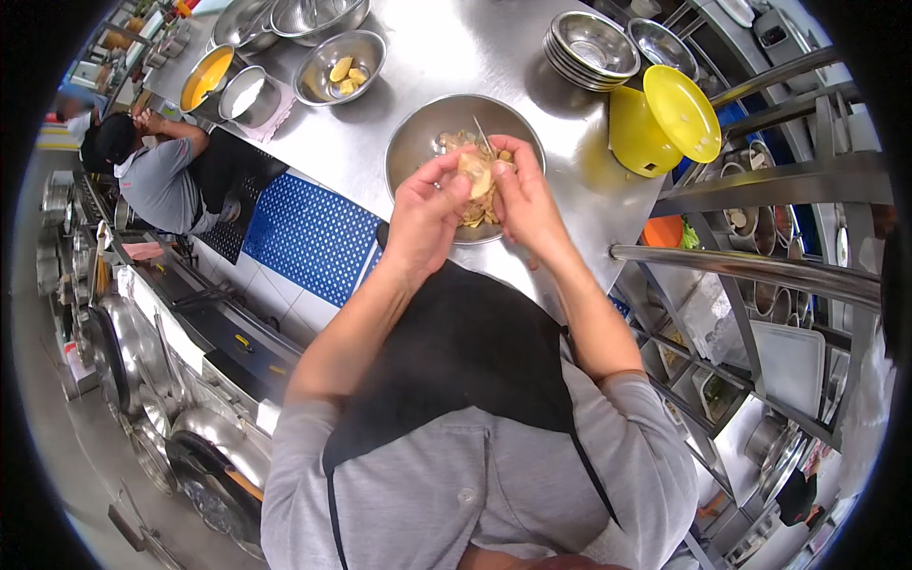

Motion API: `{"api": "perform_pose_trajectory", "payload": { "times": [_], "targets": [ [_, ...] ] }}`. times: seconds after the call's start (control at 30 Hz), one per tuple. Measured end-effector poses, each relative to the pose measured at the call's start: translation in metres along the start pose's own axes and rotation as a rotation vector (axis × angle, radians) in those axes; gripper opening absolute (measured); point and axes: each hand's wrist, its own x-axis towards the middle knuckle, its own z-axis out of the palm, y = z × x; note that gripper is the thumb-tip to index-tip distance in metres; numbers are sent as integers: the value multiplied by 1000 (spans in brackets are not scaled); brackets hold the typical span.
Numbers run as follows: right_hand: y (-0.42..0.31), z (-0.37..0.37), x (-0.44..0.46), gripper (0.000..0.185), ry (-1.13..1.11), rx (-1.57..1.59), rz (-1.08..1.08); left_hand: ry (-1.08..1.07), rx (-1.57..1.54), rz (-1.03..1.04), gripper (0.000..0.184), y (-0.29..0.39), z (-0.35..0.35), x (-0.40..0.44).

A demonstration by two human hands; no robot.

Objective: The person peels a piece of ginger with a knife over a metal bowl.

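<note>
Over a large steel bowl [404, 142], both hands are close together. My left hand [427, 204] has its fingers closed on a pale yellowish piece [477, 178], perhaps ginger. The fingers of my right hand [521, 190] are bent at the other side of that piece, and a thin metal blade [483, 135] sticks up from between them. Its handle is hidden by the fingers. Brown peelings and scraps [480, 211] lie in the bowl beneath. A smaller steel bowl [370, 57] with several yellow pieces [348, 76] stands further back on the left.
On the steel table [446, 47] are a pot of orange liquid [206, 80], a container of white contents [247, 97], stacked bowls [595, 47] and a yellow container [646, 133]. A metal rail [750, 271] runs at right. A co-worker [161, 176] is at left.
</note>
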Motion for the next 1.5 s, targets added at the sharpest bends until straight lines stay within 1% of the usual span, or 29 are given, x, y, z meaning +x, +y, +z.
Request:
{"api": "perform_pose_trajectory", "payload": {
  "times": [0.1,0.13,0.2,0.3,0.53,0.67,0.77,0.87,0.97,1.07,1.17,1.2,1.27,1.37,1.43,1.5],
  "targets": [
    [-12,-4,-8,48,-73,79,8,65,-102,-34,42,12,-3,5],
    [-19,-9,-14,47,-109,-21,108,69,-104,-28,43,14,-4,6],
    [-5,0,-16,48,-44,-214,-131,77,-110,-15,46,15,-6,8],
    [-6,7,-31,51,-34,-294,-217,113,-94,5,46,14,2,10],
    [-14,7,-39,54,-48,-336,-261,170,-93,38,41,9,8,10],
    [-6,10,-34,55,29,-383,-374,194,-131,34,38,9,9,10],
    [-5,10,-30,56,28,-376,-385,210,-111,36,37,7,8,10],
    [0,15,-23,51,77,-347,-496,199,-98,50,35,9,8,9],
    [-9,16,-24,41,54,-281,-334,186,-70,30,34,8,4,9],
    [-4,15,-16,33,34,-197,-282,149,-31,17,34,4,-6,7],
    [22,15,7,32,128,-158,-272,73,10,-32,37,1,-5,0],
    [17,9,6,34,64,-51,-145,45,23,-51,38,1,-3,-1],
    [-1,-4,5,36,-73,167,106,33,-49,-83,40,5,1,1],
    [-6,1,-12,42,-15,110,26,68,-133,-82,43,8,-2,5],
    [5,4,-15,50,25,-135,-130,97,-163,-66,45,5,-5,9],
    [8,8,-24,55,26,-263,-197,116,-170,-59,45,3,-6,11]
  ]
}}
